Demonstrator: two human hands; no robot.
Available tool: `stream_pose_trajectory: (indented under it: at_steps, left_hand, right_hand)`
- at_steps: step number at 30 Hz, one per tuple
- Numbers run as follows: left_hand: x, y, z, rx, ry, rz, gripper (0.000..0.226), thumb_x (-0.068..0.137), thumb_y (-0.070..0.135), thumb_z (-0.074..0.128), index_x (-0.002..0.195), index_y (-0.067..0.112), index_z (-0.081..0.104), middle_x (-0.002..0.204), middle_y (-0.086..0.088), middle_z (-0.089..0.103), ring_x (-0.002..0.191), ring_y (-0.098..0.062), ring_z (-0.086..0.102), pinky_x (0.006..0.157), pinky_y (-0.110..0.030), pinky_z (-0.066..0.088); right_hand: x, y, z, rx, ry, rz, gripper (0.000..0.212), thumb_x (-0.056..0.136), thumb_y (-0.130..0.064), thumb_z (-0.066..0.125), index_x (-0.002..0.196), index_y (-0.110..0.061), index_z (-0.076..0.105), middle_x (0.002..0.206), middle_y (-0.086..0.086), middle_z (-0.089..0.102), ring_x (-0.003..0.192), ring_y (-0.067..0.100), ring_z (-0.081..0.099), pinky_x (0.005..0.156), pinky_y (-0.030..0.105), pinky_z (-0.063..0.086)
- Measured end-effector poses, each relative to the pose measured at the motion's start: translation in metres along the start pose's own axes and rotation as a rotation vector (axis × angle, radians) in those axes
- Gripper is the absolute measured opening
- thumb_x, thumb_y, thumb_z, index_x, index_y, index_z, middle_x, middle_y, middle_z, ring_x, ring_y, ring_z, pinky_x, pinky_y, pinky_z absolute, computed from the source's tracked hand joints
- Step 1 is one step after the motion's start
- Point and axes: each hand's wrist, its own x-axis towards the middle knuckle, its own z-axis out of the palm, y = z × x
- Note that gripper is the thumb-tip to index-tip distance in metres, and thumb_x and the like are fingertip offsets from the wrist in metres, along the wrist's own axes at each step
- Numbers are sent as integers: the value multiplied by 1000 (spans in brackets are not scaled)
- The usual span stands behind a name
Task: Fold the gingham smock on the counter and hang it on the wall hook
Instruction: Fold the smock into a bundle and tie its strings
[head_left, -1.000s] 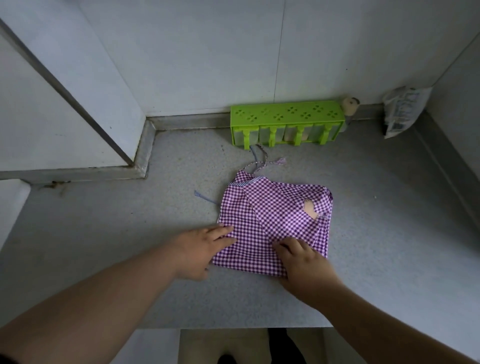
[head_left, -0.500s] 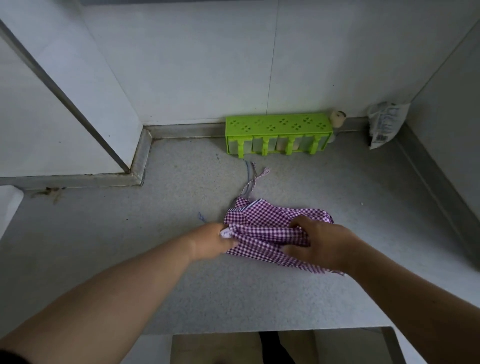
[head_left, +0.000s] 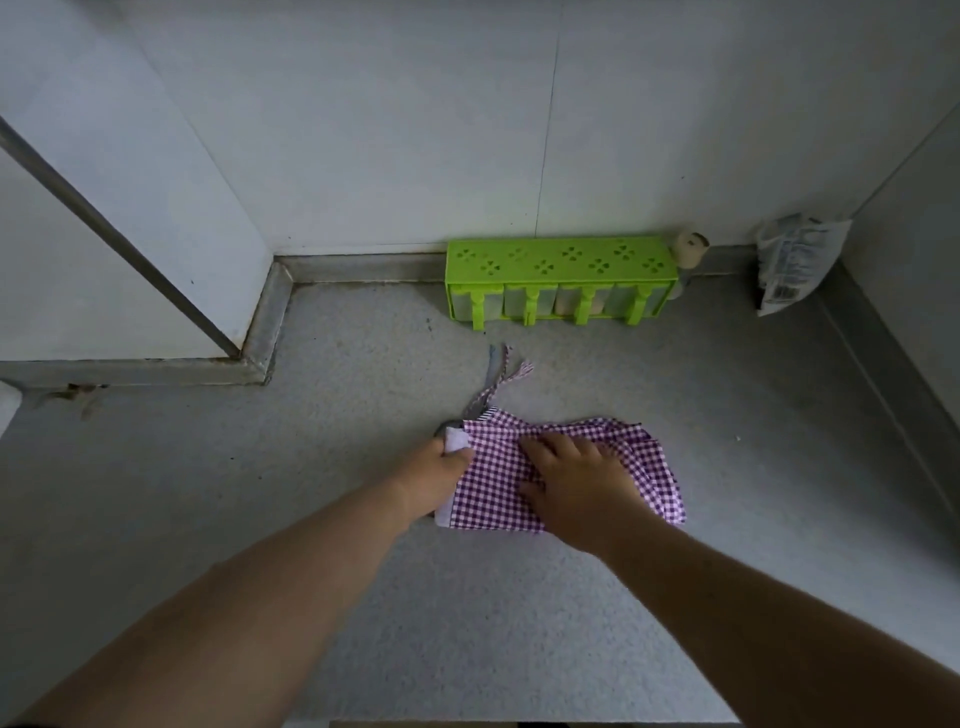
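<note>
The purple-and-white gingham smock (head_left: 493, 493) lies folded into a short band on the grey counter (head_left: 311, 467), its ties (head_left: 506, 371) trailing toward the back wall. My left hand (head_left: 439, 475) grips the smock's left edge, where a white lining shows. Flat on top of the fabric, fingers spread, my right hand (head_left: 571, 478) presses the folded layer down. No wall hook is in view.
A green spice rack (head_left: 561, 280) stands against the back wall, with a small beige jar (head_left: 688, 249) at its right end. A crumpled packet (head_left: 795, 265) leans in the back right corner. A raised ledge (head_left: 265, 332) borders the counter at left.
Both hands lifted the near edge of the smock and folded it over toward the back. The smock is now a shorter band, and my right hand has flattened onto it.
</note>
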Motion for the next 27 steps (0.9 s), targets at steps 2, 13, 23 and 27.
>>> stream_pose_trajectory:
  at_steps: [2,13,23,27]
  left_hand:
    - [5,-9,-5,11,71,42,47,110,39,40,153,23,50,161,-7,46,141,-33,50,120,-50,40]
    - [12,-55,-33,667,224,391,50,94,43,67,140,28,52,145,0,42,129,-26,52,105,-42,51]
    - [12,-68,-92,933,317,-120,41,106,33,46,140,17,64,140,-8,57,128,-31,60,104,-44,50]
    - [1,-81,-120,821,350,-141,63,100,46,49,156,19,37,162,-12,29,145,-34,38,116,-48,38]
  right_hand:
    - [3,-1,21,50,-66,45,65,102,-62,19,161,-37,5,168,1,16,154,31,15,124,55,9]
    - [31,14,22,211,-24,190,50,100,-60,31,149,-53,26,160,-3,31,147,33,26,119,60,19]
    - [29,16,26,181,-4,179,51,100,-62,28,149,-52,24,160,-1,31,146,34,27,118,59,21]
    - [30,15,28,170,10,183,51,100,-62,28,150,-50,24,160,-1,31,145,34,28,118,58,22]
